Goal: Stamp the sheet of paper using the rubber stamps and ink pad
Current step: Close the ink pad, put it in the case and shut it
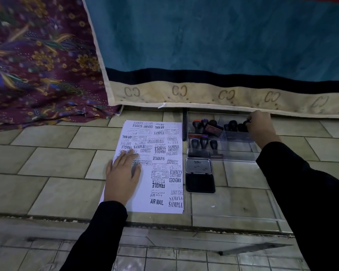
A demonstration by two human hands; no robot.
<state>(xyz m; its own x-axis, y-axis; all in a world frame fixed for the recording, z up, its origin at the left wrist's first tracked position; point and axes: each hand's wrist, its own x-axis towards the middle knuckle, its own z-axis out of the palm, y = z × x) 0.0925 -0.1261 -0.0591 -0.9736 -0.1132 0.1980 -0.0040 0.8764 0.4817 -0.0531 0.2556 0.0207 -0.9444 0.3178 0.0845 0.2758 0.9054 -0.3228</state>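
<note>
A white sheet of paper [160, 153], covered in black stamp prints, lies on the tiled floor. My left hand [122, 175] rests flat on its left side with the fingers spread. To the right of the sheet an ink pad [200, 181] lies open, its silver lid tipped back. Behind it a clear plastic tray [237, 153] holds several black-handled rubber stamps [204, 142] in compartments. My right hand [259, 125] reaches into the tray's back right compartment, and its fingers curl round the handle of a black stamp [246, 125].
A teal blanket [204, 45] with a dark band and a beige border hangs just behind the tray. Purple patterned cloth [37, 65] lies at the back left. A clear lid [243, 202] lies on the tiles to the right of the ink pad. A step edge runs across in front of the paper.
</note>
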